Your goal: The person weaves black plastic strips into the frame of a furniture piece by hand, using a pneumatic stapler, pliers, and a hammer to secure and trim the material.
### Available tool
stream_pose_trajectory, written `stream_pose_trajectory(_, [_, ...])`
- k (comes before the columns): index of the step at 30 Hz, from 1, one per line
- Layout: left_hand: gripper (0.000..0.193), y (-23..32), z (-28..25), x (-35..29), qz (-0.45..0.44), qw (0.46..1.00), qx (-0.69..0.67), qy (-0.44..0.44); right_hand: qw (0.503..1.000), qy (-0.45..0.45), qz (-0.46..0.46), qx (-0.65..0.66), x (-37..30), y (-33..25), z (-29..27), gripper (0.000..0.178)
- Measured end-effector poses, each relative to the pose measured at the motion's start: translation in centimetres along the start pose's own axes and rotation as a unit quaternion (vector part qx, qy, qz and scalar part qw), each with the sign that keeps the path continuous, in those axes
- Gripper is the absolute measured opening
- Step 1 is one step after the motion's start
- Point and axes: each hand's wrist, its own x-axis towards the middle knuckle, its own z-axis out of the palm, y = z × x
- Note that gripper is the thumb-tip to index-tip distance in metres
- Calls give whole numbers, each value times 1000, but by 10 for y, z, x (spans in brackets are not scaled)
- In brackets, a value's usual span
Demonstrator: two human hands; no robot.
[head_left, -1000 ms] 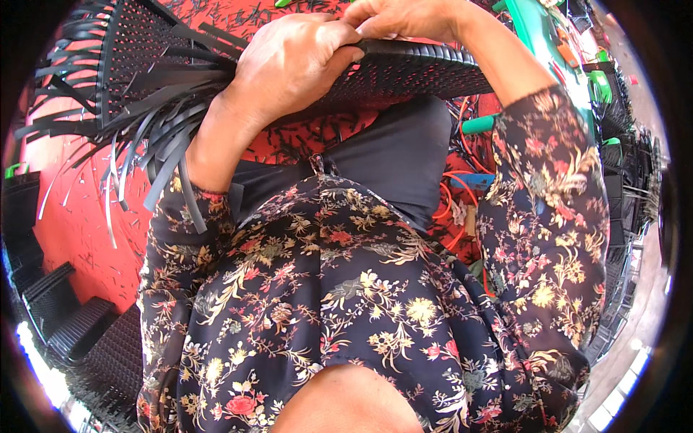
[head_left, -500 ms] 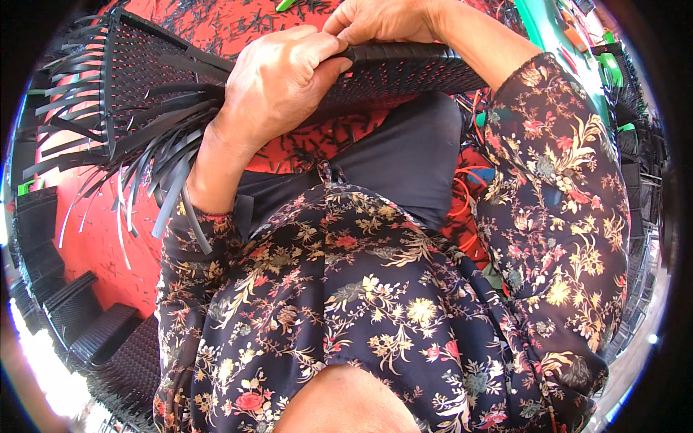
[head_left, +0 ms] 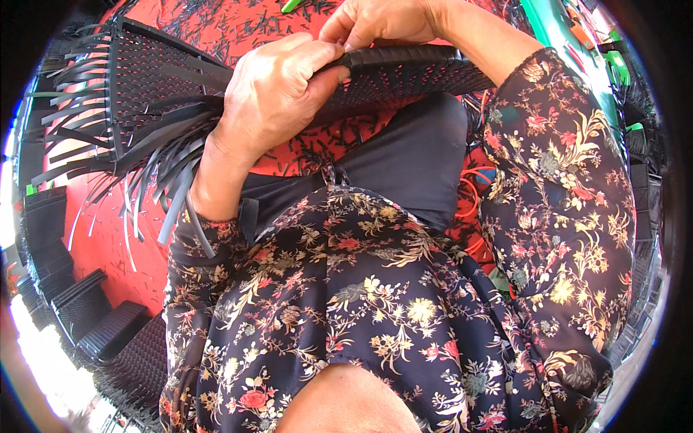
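A black woven plastic basket panel (head_left: pixel 162 68) stands across my lap, its near rim wrapped in flat black strip. Loose strip ends (head_left: pixel 79 119) fringe its left side, and a bundle of black strips (head_left: pixel 173 141) hangs under my left wrist. My left hand (head_left: pixel 278 90) is closed on the wrapped rim, thumb and fingers pinching it. Just beyond, my right hand (head_left: pixel 382 22) pinches at the rim beside the left fingertips. What lies between the right fingers is too small to make out; it may be the strip's end.
Short black strip offcuts (head_left: pixel 238 25) litter the red floor covering (head_left: pixel 115 238). Black woven pieces (head_left: pixel 108 325) stack at the lower left. A green plastic frame (head_left: pixel 552 29) stands at the upper right, near an orange cord (head_left: pixel 473 191) beside my leg.
The whole view has shifted slightly. My right fingers have moved a little at the rim, while the left hand keeps its grip in nearly the same place.
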Motion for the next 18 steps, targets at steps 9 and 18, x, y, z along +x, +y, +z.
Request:
stream_pose_trajectory(9, [27, 8, -5, -5, 12, 1000, 18, 9, 999, -21, 47, 0, -2, -3, 2, 26])
stream_pose_trajectory(18, [26, 15, -9, -1, -4, 999, 31, 13, 993, -49, 41, -101, 6, 1, -10, 23])
